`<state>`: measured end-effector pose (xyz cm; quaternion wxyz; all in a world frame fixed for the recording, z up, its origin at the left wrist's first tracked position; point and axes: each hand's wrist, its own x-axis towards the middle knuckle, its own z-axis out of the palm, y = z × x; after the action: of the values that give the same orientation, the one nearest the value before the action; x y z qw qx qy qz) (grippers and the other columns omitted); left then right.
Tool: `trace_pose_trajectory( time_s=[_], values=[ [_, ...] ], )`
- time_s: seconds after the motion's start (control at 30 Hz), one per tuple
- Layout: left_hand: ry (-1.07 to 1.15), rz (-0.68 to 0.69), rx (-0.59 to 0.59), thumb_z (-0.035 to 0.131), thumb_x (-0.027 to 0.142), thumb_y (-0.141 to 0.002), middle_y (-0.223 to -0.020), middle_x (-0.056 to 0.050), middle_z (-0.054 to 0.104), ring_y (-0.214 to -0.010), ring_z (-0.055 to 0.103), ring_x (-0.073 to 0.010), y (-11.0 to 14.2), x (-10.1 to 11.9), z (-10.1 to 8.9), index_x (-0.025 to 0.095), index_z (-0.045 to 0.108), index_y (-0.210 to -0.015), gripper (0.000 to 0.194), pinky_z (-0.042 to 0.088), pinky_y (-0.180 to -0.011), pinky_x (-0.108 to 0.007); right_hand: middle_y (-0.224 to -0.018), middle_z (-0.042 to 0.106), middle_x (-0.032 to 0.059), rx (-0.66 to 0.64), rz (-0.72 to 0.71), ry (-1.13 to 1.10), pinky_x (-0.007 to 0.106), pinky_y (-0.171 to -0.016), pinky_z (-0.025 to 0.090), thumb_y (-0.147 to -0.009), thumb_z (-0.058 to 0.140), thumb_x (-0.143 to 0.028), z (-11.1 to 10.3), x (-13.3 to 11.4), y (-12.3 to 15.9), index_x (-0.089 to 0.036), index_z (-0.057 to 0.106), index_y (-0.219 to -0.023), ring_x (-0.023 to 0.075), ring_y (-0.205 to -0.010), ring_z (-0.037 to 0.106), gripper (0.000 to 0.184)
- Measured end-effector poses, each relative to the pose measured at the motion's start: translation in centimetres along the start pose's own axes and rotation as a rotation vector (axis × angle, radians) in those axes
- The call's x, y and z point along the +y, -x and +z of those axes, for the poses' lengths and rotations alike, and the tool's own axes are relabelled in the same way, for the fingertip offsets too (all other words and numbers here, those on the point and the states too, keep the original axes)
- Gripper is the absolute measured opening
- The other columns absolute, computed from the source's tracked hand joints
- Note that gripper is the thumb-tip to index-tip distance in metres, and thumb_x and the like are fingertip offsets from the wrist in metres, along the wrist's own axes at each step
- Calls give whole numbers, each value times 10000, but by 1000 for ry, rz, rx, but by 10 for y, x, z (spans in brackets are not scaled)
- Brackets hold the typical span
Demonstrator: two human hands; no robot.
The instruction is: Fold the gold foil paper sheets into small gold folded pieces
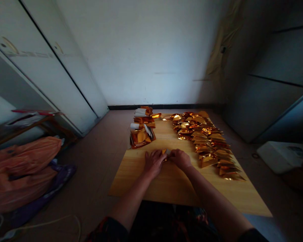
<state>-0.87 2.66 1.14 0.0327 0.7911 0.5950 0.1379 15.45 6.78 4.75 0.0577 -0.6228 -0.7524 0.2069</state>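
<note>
A small piece of gold foil paper (164,155), partly folded with a pale side showing, lies between my hands on the wooden board. My left hand (153,163) grips it from the left, fingers bent over its edge. From the right, my right hand (181,158) is closed with its fingertips pinching the paper's other side. My fingers cover much of the piece. Beyond my left hand sits a stack of gold foil sheets (141,136), with more foil bundles (144,121) behind it. Rows of folded gold foil pieces (209,144) cover the board's right side.
The wooden board (131,174) is low, in front of my lap. A white wall (151,50) stands behind it. Cabinets (50,67) rise at left. Orange plastic bags (27,168) lie on the left floor, a white container (280,156) on the right.
</note>
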Motion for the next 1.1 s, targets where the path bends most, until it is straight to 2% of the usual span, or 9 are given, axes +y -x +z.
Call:
trace_pose_trajectory(
  time_s=[0.27,0.5,0.77,1.1],
  values=[
    [-5,18,-45,447,247,-898,-1356,-26,474,-1270,357,-255,0,-6,3,401,599,-1095,293,213,-1000,-629,-917,674,29,-1,24,-41,218,-591,340,-750,564,-251,0,-1,0,-234,675,-865,159,-807,608,161],
    [39,17,-60,486,234,-874,-1343,-22,481,-1258,373,-261,0,-5,-3,399,625,-1070,292,222,-1000,-618,-942,682,40,3,12,-62,215,-652,366,-768,501,-153,4,3,-7,-216,678,-885,153,-848,608,222],
    [77,-32,-61,522,324,-861,-1312,-20,504,-1250,373,-256,-2,2,-8,363,644,-1008,195,218,-995,-617,-907,675,36,17,40,-51,220,-588,329,-739,576,-242,4,1,-5,-217,661,-860,159,-802,604,150],
    [92,-98,-1,525,213,-828,-1296,-57,525,-1252,393,-250,-2,8,-4,265,577,-1034,219,208,-1021,-627,-958,626,20,42,-62,-62,213,-625,352,-750,605,-287,8,8,4,-250,665,-947,149,-810,591,210]
  ],
)
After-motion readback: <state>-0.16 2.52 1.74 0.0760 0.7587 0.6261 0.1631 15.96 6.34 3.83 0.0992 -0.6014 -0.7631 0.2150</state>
